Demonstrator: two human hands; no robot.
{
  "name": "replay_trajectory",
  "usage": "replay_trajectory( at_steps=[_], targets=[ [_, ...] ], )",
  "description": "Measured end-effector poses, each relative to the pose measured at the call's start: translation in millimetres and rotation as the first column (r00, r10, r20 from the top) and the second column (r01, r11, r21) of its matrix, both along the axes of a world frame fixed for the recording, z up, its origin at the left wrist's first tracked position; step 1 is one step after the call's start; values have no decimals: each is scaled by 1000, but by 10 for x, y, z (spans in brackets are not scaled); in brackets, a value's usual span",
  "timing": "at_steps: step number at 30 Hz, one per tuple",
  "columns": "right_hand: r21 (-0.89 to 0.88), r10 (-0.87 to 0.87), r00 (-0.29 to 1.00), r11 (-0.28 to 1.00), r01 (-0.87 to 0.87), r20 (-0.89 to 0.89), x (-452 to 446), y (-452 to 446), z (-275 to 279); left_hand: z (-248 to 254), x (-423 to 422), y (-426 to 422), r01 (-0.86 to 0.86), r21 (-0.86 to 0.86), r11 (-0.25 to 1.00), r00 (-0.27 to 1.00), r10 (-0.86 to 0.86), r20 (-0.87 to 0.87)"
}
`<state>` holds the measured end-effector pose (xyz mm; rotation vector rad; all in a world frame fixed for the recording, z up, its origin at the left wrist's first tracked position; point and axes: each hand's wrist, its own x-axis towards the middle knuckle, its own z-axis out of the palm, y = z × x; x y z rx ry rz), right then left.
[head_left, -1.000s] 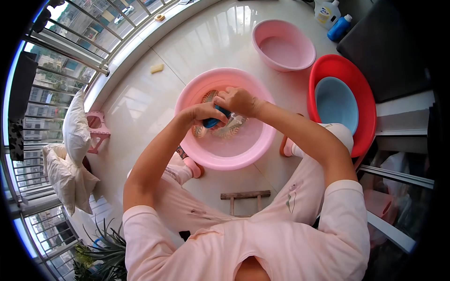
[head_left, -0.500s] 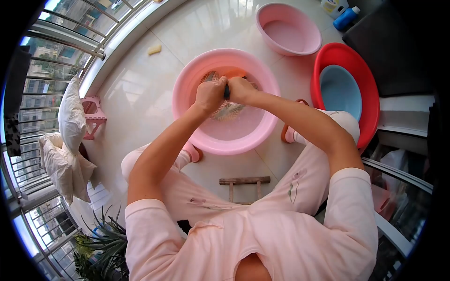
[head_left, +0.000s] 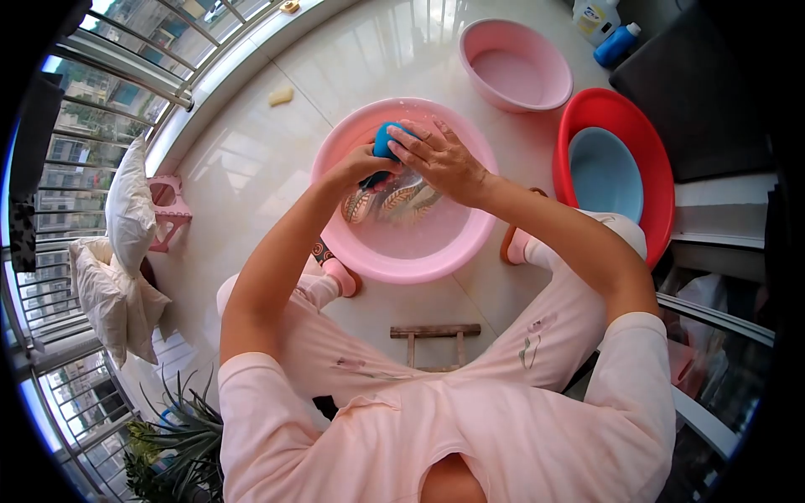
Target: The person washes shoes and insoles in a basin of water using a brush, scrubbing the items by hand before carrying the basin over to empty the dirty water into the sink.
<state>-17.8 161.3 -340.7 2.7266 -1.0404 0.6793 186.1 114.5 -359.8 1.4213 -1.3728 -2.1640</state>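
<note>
Between my feet stands a large pink basin (head_left: 404,267) with water in it. Several striped, patterned cloth pieces (head_left: 402,201) lie in the water; their kind is hard to make out. My left hand (head_left: 360,163) is closed around a blue and dark cloth (head_left: 386,140), which looks like a sock, above the basin's far left part. My right hand (head_left: 440,159) has its fingers stretched out, with the fingertips against the blue part of the cloth. The left fingers partly hide the dark part.
A smaller pink basin (head_left: 516,99) stands at the back right. Nearer, a red basin (head_left: 658,184) holds a blue-grey basin (head_left: 605,172). A yellow bar (head_left: 281,96) lies on the tiles. A wooden stool (head_left: 434,331) is between my legs; cushions (head_left: 130,193) and a pink stool (head_left: 170,210) are left.
Both hands were together on something dark over the basin. Now the blue part shows, and my right hand has opened with its fingers spread out. The orange piece no longer shows.
</note>
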Motion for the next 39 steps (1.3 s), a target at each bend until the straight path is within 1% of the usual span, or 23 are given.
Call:
replay_trajectory(
  at_steps=[1,2,4,6,9,11,13,16,19,20,22,23,25,26,28,29,30,31,32,33,34,36,39],
  targets=[
    [-79,72,997,994,-75,-35,4,21,26,150,-1,-18,106,116,988,994,-103,-33],
    [-78,70,997,994,-72,-29,8,42,38,231,-2,-13,213,231,949,977,-201,-76],
    [-64,70,997,995,-71,-17,53,92,162,310,-18,63,353,320,879,931,-297,-211],
    [-78,71,997,995,-67,42,55,102,185,443,-59,122,474,386,791,871,-359,-335],
    [-56,123,988,991,-118,99,81,85,287,540,-161,340,514,405,756,821,-297,-488],
    [-31,181,980,983,-179,89,62,52,364,541,-209,444,568,408,715,746,-238,-622],
    [1,239,970,971,-239,51,25,37,372,537,-228,486,563,440,700,752,-212,-624],
    [40,332,941,941,-335,68,17,-9,317,513,-232,494,525,474,707,786,-188,-589],
    [102,348,936,931,-352,56,24,-31,295,397,-206,502,509,497,703,795,-162,-585],
    [156,347,936,923,-353,63,9,-30,298,363,-202,489,511,502,697,791,-154,-592],
    [266,341,937,898,-350,78,-38,-17,333,365,-200,458,410,522,748,880,-174,-441],
    [365,302,952,882,-299,52,-27,-9,307,366,-200,443,358,523,774,915,-180,-360],
    [548,231,973,815,-186,-13,23,23,266,315,-226,431,325,473,819,944,-250,-216],
    [600,195,979,790,-124,-55,37,47,248,281,-241,431,312,446,839,950,-279,-140],
    [688,133,980,726,4,-147,70,100,288,200,-278,431,319,228,920,927,-353,126],
    [696,88,976,714,79,-201,85,97,227,154,-298,440,339,116,933,897,-358,260],
    [699,47,966,698,152,-256,115,92,113,112,-313,459,403,-76,912,870,-356,342],
    [698,10,951,681,221,-310,155,92,24,72,-325,480,461,-259,849,845,-330,421],
    [731,-29,960,642,231,-278,164,109,-61,23,-331,511,515,-422,746,820,-287,495],
    [765,-70,966,598,239,-247,143,140,-135,-32,-347,565,556,-565,610,794,-189,578],
    [795,-116,969,554,247,-220,133,167,-210,-75,-344,597,577,-605,548,780,-151,607],
    [884,-259,959,415,215,-112,160,246,-359,-128,-360,627,614,-676,408,759,-69,648],
    [978,-451,892,192,79,17,200,319,-488,-125,-318,545,704,-681,200,704,-67,707]
  ],
)
